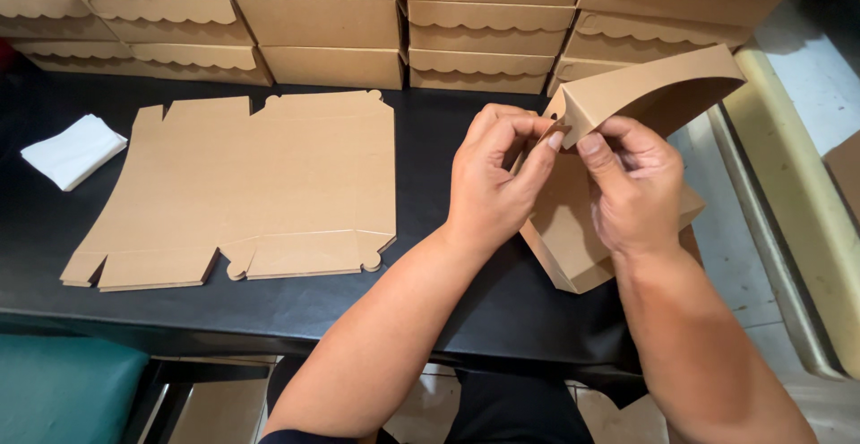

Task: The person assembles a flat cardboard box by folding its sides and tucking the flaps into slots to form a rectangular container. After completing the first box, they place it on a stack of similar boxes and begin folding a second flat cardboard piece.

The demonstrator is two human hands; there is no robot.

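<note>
A half-folded brown cardboard box (618, 139) sits at the right of the black tabletop (430, 139), its curved flap raised; the left hand (493, 180) and right hand (632, 184) both pinch its corner tab. To the left lies a flat stack of unfolded box blanks (260, 184), with a white folded cloth (73, 150) further left. Finished boxes (403, 14) are stacked along the far edge.

Flat blanks (260, 189) left of my hands on table (430, 130), napkin (73, 150) far left, finished box stacks (358, 23) behind, half-folded box (627, 103) right.
</note>
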